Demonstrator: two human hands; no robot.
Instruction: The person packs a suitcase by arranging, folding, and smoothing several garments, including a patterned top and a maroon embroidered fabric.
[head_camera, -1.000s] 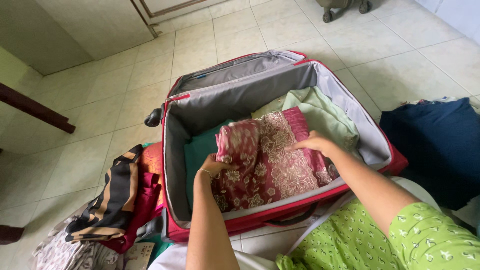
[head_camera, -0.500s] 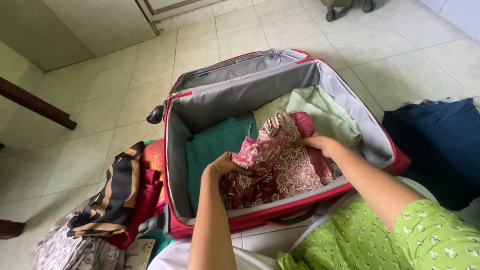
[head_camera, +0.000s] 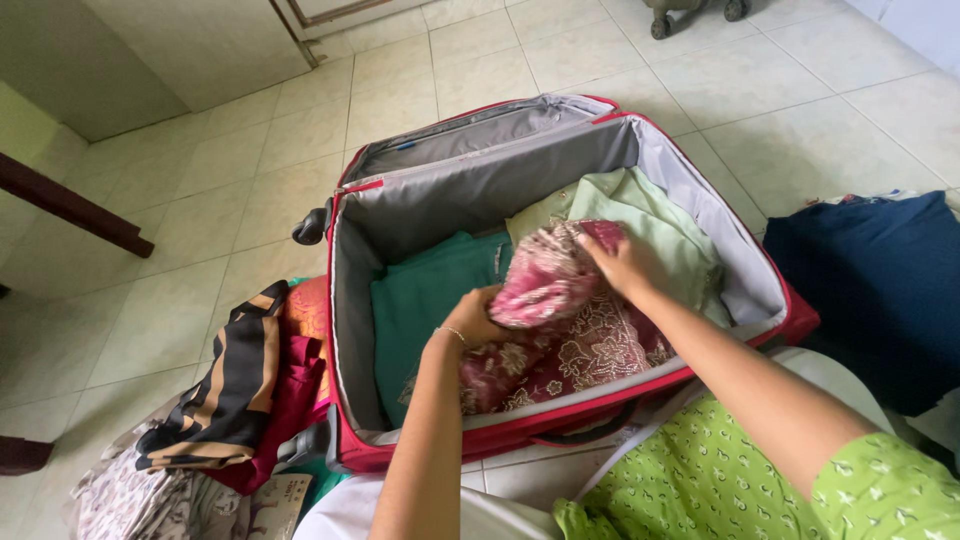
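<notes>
left grip (head_camera: 478, 318): your fingers clamp the maroon floral cloth (head_camera: 560, 335)
right grip (head_camera: 622, 265): pinching its far fold
done: teal, pale green pieces in suitcase (head_camera: 400, 205)
left: striped pile (head_camera: 225, 390) beside it

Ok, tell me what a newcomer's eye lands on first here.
The open red suitcase on the tiled floor, grey-lined, with teal and pale green clothes inside. At its middle, the left hand and right hand grip a bunched pink floral cloth. Left of it lies a heap of striped and patterned clothes.
</notes>
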